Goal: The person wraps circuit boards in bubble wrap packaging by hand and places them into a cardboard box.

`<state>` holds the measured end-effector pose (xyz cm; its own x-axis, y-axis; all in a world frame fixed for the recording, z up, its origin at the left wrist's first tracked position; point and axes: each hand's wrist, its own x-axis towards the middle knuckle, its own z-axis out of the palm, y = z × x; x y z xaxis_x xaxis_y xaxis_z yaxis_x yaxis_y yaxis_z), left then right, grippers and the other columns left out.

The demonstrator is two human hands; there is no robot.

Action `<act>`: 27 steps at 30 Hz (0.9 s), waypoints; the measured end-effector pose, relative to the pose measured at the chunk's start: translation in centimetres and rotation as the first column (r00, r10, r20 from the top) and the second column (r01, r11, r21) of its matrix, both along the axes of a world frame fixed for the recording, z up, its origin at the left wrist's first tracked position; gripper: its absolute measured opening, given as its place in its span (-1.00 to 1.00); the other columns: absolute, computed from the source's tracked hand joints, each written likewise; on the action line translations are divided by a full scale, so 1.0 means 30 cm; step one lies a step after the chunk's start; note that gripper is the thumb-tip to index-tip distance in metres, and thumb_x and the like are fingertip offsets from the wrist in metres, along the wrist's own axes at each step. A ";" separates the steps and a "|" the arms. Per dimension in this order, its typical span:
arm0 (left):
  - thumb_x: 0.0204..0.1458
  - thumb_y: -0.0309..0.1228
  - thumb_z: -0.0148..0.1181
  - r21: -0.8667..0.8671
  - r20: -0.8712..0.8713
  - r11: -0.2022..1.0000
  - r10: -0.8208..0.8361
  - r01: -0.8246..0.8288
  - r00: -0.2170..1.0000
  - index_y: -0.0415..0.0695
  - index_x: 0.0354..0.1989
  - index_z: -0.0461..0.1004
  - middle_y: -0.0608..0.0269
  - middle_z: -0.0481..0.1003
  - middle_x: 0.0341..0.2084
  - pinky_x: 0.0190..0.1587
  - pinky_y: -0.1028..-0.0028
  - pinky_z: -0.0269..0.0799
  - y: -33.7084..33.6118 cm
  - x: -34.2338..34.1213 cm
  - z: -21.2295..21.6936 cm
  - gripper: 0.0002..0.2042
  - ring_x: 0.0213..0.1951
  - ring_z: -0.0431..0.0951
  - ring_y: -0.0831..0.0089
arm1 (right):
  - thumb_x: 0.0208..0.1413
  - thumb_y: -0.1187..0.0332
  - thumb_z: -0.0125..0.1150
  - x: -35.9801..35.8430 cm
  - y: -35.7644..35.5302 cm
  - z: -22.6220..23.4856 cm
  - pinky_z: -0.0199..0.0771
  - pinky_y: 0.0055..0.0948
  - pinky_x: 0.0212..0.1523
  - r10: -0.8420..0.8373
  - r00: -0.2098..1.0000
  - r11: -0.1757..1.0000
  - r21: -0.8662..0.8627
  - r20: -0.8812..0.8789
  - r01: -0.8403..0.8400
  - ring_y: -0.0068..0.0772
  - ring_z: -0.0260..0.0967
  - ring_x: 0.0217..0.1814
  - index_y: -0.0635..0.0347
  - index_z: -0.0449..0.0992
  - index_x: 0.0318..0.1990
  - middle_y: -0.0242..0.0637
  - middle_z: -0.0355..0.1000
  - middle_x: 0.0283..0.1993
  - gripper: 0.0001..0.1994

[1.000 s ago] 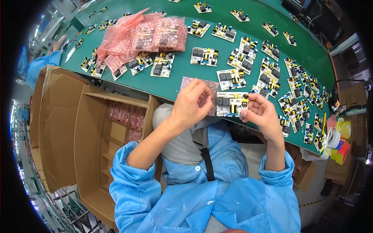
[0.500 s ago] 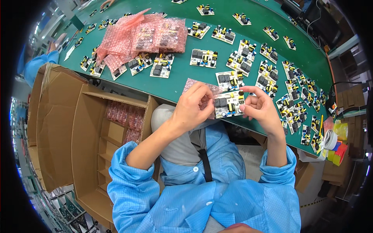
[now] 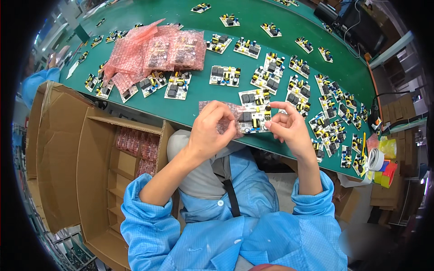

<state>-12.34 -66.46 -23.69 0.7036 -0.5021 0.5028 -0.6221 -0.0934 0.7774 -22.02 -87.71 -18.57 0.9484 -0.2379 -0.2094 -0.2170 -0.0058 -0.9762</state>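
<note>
A pink bubble-wrap bag (image 3: 205, 107) is pinched between the thumb and fingers of my left hand (image 3: 210, 131), near the front edge of the green table. Its right side meets a white circuit board (image 3: 257, 121) with black, yellow and blue parts. How far the board sits inside the bag is hard to tell. The thumb and index finger of my right hand (image 3: 289, 128) grip the board's right end, with the other fingers curled. Just behind lies a similar circuit board (image 3: 253, 96), close to or touching the held one.
Several loose boards (image 3: 224, 76) are spread over the table (image 3: 190, 106). Filled pink bubble-wrap bags (image 3: 158, 49) lie piled at the back left. An open cardboard box (image 3: 97, 158) with dividers and wrapped pieces stands at my left. Tape rolls (image 3: 384, 174) sit at the right corner.
The whole scene has shifted slightly left and, nearby, down in view. My left fingers form a wider loop at the bag. My right hand keeps its grip on the board's end.
</note>
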 end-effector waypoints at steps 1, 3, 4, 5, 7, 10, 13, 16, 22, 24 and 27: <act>-0.05 -0.59 0.26 0.011 0.022 1.000 0.015 -0.016 1.000 -0.23 -0.40 0.46 0.23 0.47 -0.35 -0.34 0.53 0.45 0.003 0.003 -0.003 -0.91 -0.37 0.51 0.46 | 0.01 0.49 0.39 0.000 0.005 -0.002 0.21 -0.77 -0.51 0.013 1.000 1.000 -0.014 0.026 -0.013 -0.80 0.32 -0.48 0.33 0.31 0.14 -0.46 0.44 -0.43 -0.47; -0.05 -0.60 0.25 0.026 0.065 0.999 0.035 -0.037 0.997 -0.24 -0.39 0.46 0.22 0.47 -0.35 -0.32 0.52 0.47 0.008 0.010 0.007 -0.92 -0.37 0.51 0.46 | 0.01 0.51 0.38 -0.006 0.003 0.001 0.19 -0.77 -0.52 0.026 0.999 0.999 -0.038 0.039 -0.025 -0.81 0.32 -0.48 0.33 0.30 0.15 -0.45 0.44 -0.42 -0.46; -0.05 -0.61 0.24 0.041 0.114 0.997 0.055 -0.060 0.992 -0.25 -0.39 0.46 0.21 0.47 -0.35 -0.30 0.52 0.48 0.007 0.012 0.012 -0.92 -0.36 0.51 0.46 | 0.02 0.52 0.37 -0.012 -0.005 -0.003 0.20 -0.77 -0.51 -0.003 0.997 1.000 -0.025 0.072 0.004 -0.80 0.32 -0.48 0.33 0.30 0.15 -0.44 0.44 -0.42 -0.47; -0.05 -0.61 0.24 0.037 0.106 0.998 0.055 -0.059 0.993 -0.25 -0.39 0.46 0.21 0.47 -0.35 -0.30 0.52 0.48 0.005 0.012 0.012 -0.92 -0.36 0.51 0.46 | 0.03 0.52 0.36 -0.017 -0.010 -0.004 0.20 -0.77 -0.50 -0.032 0.994 0.999 -0.012 0.104 0.033 -0.80 0.32 -0.48 0.33 0.30 0.15 -0.44 0.43 -0.42 -0.48; -0.05 -0.63 0.22 0.010 -0.037 0.998 0.062 -0.062 0.997 -0.26 -0.39 0.46 0.20 0.46 -0.36 -0.29 0.53 0.49 0.008 0.014 0.015 -0.92 -0.36 0.52 0.46 | 0.03 0.53 0.36 -0.016 -0.003 -0.005 0.20 -0.77 -0.50 -0.045 0.992 0.999 -0.017 0.121 0.048 -0.79 0.32 -0.48 0.33 0.28 0.16 -0.42 0.43 -0.40 -0.47; -0.03 -0.65 0.20 -0.013 -0.097 0.997 0.074 -0.076 0.993 -0.27 -0.38 0.45 0.22 0.44 -0.34 -0.33 0.56 0.50 0.004 0.007 0.002 -0.93 -0.38 0.51 0.53 | 0.01 0.55 0.36 -0.023 0.027 -0.029 0.21 -0.77 -0.49 -0.097 0.975 0.992 0.093 0.198 0.080 -0.78 0.32 -0.47 0.32 0.26 0.17 -0.39 0.44 -0.37 -0.44; -0.01 -0.65 0.19 -0.032 -0.138 0.996 0.080 -0.085 0.987 -0.28 -0.36 0.44 0.22 0.44 -0.32 -0.36 0.59 0.51 -0.005 0.002 -0.007 -0.93 -0.39 0.51 0.57 | 0.00 0.55 0.37 -0.041 0.055 -0.037 0.23 -0.77 -0.48 -0.078 0.971 0.996 0.061 0.227 0.066 -0.78 0.32 -0.45 0.32 0.25 0.18 -0.38 0.44 -0.35 -0.42; 0.00 -0.66 0.18 -0.030 -0.141 0.995 0.091 -0.096 0.986 -0.29 -0.35 0.44 0.22 0.43 -0.30 -0.39 0.61 0.51 -0.009 -0.001 -0.021 -0.93 -0.40 0.52 0.59 | -0.03 0.55 0.39 -0.051 0.057 -0.047 0.23 -0.78 -0.48 -0.053 0.978 0.997 -0.041 0.203 0.062 -0.80 0.31 -0.45 0.31 0.27 0.16 -0.39 0.44 -0.35 -0.42; -0.03 -0.61 0.22 -0.064 -0.147 0.990 0.114 -0.124 0.983 -0.27 -0.37 0.43 0.20 0.41 -0.39 -0.44 0.51 0.50 -0.017 -0.012 -0.026 -0.91 -0.47 0.52 0.47 | -0.04 0.55 0.39 -0.060 0.047 -0.024 0.20 -0.78 -0.50 -0.024 0.981 0.996 -0.081 0.194 0.041 -0.83 0.30 -0.46 0.30 0.28 0.16 -0.39 0.45 -0.34 -0.42; -0.03 -0.61 0.22 -0.060 -0.142 0.991 0.108 -0.117 0.984 -0.27 -0.37 0.43 0.20 0.41 -0.39 -0.44 0.52 0.50 -0.022 -0.017 -0.022 -0.91 -0.47 0.53 0.47 | -0.04 0.55 0.39 -0.060 0.041 -0.017 0.20 -0.79 -0.51 0.007 0.986 0.991 -0.130 0.167 0.015 -0.82 0.30 -0.47 0.30 0.29 0.15 -0.39 0.45 -0.35 -0.43; -0.01 -0.67 0.20 -0.069 -0.126 0.994 0.071 -0.080 0.990 -0.29 -0.35 0.47 0.20 0.45 -0.29 -0.42 0.62 0.51 -0.027 -0.020 -0.024 -0.92 -0.40 0.52 0.59 | -0.03 0.54 0.39 -0.032 0.025 -0.033 0.19 -0.79 -0.52 0.012 0.990 0.994 -0.112 0.139 0.004 -0.82 0.29 -0.48 0.31 0.31 0.14 -0.39 0.45 -0.37 -0.45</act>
<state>-12.94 -67.26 -24.42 0.7970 -0.4098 0.4437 -0.5147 -0.0766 0.8539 -22.99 -86.95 -19.56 0.9674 -0.2487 -0.0478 -0.0790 -0.1173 -0.9899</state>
